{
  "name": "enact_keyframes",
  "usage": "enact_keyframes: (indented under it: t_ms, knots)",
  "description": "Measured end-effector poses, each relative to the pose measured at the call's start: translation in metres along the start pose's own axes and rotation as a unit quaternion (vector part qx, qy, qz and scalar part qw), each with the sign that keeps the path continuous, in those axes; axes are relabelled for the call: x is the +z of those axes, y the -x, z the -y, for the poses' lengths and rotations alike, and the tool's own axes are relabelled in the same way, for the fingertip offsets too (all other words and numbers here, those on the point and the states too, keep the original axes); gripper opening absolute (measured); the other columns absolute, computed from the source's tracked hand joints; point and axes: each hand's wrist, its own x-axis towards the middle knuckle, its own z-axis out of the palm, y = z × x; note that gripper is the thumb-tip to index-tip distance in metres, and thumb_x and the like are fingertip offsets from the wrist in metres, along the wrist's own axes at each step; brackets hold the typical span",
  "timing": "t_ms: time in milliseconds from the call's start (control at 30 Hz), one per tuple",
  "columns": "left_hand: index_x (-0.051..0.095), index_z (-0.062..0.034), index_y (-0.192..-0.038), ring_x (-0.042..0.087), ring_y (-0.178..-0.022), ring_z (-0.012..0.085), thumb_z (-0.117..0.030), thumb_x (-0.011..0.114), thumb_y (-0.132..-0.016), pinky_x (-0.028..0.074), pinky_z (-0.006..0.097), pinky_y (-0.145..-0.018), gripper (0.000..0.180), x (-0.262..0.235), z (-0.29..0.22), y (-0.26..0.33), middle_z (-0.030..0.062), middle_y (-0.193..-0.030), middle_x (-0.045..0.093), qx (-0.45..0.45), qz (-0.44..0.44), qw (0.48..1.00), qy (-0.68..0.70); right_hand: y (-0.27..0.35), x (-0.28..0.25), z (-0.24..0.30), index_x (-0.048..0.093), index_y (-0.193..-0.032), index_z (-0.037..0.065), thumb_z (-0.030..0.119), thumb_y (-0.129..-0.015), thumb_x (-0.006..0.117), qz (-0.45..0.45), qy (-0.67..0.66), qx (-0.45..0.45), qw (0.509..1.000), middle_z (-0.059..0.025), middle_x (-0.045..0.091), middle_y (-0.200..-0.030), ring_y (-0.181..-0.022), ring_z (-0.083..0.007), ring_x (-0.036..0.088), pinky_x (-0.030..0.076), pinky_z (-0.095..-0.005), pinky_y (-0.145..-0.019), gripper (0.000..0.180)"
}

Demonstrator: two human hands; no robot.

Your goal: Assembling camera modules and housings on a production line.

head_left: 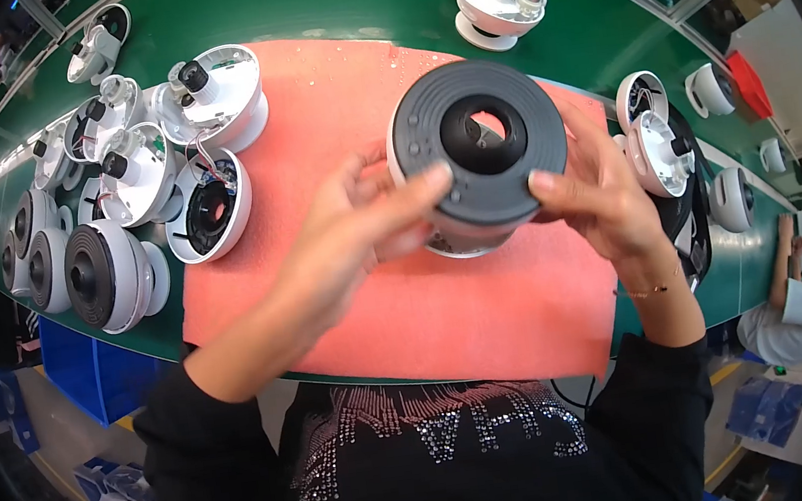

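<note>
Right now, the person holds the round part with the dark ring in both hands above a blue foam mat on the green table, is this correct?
Not quite: the foam mat is pink, not blue, as the head view shows. The rest holds: the left hand and the right hand hold the round part with the dark ring above that mat on the green table.

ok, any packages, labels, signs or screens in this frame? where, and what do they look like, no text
No screens, signs or labels that can be made out.
Blue bins: under the table's left edge, boxy, solid blue.
Blue packs: on a white surface at lower right, flat, pale blue wrap.
Red tray: far right beyond the belt, small and angular; contents not visible.
Both hands, left hand and right hand, hold a round black-faced dome housing, unlabelled.
</note>
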Motion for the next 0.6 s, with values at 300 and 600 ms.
enact_keyframes:
  t_ms: [300,600]
  knots:
    - [0.032,0.0021,-0.114,0.059,-0.094,0.0207,0.0,0.065,-0.075,0.054,0.025,-0.072,0.052,0.011,0.031,0.017,0.0189,-0.111,0.05,0.146,-0.025,0.989,-0.01,0.024,0.015,-0.02,0.001,-0.138,0.006,-0.004,-0.072,0.063,0.016,0.126,-0.108,0.986,-0.0163,0.022,-0.136,-0.124,-0.0266,0.032,0.044,-0.0369,-0.093,0.091]
    - [0.033,0.0024,-0.113,0.062,-0.086,0.0201,0.003,0.066,-0.073,0.054,0.024,-0.067,0.052,0.008,0.034,0.015,0.0162,-0.099,0.058,0.151,-0.028,0.987,-0.041,0.024,0.01,-0.039,-0.004,-0.137,0.007,-0.006,-0.067,0.068,0.031,0.141,-0.121,0.982,-0.0143,0.015,-0.137,-0.127,-0.0264,0.028,0.041,-0.0381,-0.096,0.101]
